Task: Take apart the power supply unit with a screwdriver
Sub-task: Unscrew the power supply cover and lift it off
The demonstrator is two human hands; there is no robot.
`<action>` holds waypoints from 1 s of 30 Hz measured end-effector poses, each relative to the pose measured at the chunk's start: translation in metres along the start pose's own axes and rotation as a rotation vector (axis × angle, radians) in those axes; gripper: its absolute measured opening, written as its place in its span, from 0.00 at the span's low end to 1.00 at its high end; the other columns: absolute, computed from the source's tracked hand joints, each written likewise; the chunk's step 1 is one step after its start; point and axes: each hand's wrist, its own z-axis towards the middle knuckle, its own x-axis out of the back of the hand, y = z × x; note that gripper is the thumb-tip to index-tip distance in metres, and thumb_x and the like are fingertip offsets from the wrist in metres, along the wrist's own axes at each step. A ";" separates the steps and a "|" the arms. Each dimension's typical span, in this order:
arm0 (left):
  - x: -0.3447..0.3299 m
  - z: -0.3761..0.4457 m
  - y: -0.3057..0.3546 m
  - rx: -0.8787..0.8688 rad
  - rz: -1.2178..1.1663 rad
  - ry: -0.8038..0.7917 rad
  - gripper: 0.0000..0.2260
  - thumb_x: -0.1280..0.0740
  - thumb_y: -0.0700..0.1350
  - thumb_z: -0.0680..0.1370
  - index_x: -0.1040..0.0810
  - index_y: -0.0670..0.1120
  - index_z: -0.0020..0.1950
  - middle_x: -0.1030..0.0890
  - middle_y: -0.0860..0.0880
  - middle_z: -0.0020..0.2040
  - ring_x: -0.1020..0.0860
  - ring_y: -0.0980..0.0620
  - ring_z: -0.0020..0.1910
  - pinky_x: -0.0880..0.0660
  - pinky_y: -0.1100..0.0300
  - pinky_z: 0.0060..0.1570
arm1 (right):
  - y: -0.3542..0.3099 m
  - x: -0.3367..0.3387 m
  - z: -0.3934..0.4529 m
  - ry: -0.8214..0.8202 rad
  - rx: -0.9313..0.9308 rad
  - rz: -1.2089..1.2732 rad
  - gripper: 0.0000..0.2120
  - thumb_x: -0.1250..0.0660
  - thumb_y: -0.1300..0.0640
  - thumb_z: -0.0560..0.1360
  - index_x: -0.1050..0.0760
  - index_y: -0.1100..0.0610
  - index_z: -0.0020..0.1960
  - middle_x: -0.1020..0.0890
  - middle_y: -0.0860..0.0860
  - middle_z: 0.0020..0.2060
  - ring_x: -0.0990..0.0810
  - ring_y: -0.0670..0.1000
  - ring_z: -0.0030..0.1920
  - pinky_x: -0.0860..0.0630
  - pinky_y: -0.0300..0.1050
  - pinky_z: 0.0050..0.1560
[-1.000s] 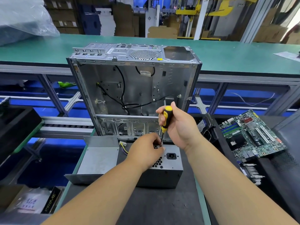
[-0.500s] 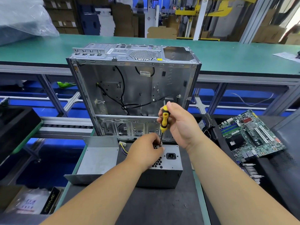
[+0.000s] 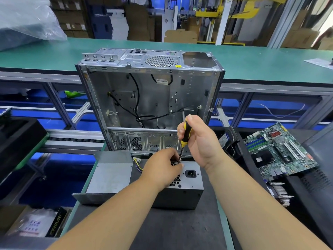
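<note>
The right hand gripped the screwdriver near-upright, tip down on the power supply unit; the left hand pinched its shaft there.

Right hand slid higher up screwdriver handle, now covering yellow cap; screwdriver tilted slightly more upright.

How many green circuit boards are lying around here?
1. The circuit board lies flat on the dark surface at right, beside the open computer case. Others may be hidden beyond the frame.
</note>
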 end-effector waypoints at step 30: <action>0.002 0.000 0.002 -0.007 0.001 -0.007 0.04 0.30 0.52 0.74 0.25 0.56 0.43 0.22 0.58 0.42 0.24 0.58 0.41 0.28 0.62 0.36 | -0.003 0.006 0.000 0.015 -0.020 0.037 0.12 0.37 0.48 0.78 0.24 0.57 0.46 0.19 0.51 0.40 0.21 0.51 0.41 0.24 0.47 0.50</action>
